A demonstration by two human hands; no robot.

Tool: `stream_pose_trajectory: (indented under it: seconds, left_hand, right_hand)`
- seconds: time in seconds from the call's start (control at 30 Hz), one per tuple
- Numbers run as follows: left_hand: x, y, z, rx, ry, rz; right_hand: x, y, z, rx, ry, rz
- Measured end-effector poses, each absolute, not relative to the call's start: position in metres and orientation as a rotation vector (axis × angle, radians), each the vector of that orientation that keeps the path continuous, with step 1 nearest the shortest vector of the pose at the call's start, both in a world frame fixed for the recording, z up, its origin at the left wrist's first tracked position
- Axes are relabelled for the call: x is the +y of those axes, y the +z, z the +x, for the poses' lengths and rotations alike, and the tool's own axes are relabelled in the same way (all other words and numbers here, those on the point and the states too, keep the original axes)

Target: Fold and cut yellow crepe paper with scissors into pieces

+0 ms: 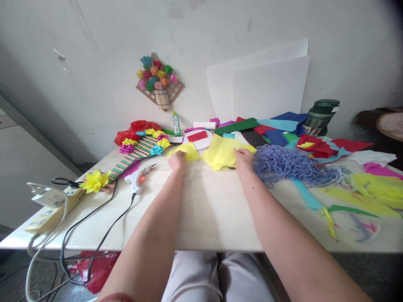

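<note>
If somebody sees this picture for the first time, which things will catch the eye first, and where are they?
Both hands rest at mid-table on yellow tissue paper: the left hand on a small piece, the right hand on a larger sheet. Right of them lies a tangle of purple yarn among many coloured paper sheets. To the left are a glue gun and a striped stick board with paper flowers.

Both arms reach across the white table [204, 218]. The left hand [178, 161] rests on a small yellow sheet [187, 151]; the right hand [244, 161] grips the edge of a larger yellow sheet [220, 152]. Purple yarn [289, 165] lies just right of it, a glue gun [137, 178] to the left.
</note>
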State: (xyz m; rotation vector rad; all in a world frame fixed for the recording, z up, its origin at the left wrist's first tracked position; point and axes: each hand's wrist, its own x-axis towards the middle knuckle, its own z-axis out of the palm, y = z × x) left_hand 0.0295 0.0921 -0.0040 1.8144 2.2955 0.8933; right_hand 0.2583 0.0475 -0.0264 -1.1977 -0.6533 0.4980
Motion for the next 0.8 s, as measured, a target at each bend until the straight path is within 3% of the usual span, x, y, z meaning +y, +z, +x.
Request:
stream_pose_trajectory:
  seconds: [0.57,0.8]
  left_hand:
    - [0.09,-0.0056,0.0346,2.29,0.571,2.088]
    - [0.0873,-0.0013,0.0254,2.088,0.35,2.343]
  right_hand:
    - [0.0465,-0.0253,0.2557,-0.681,0.522,-1.182]
    - [0.0494,-0.0277,0.2564,-0.714,0.47,-1.254]
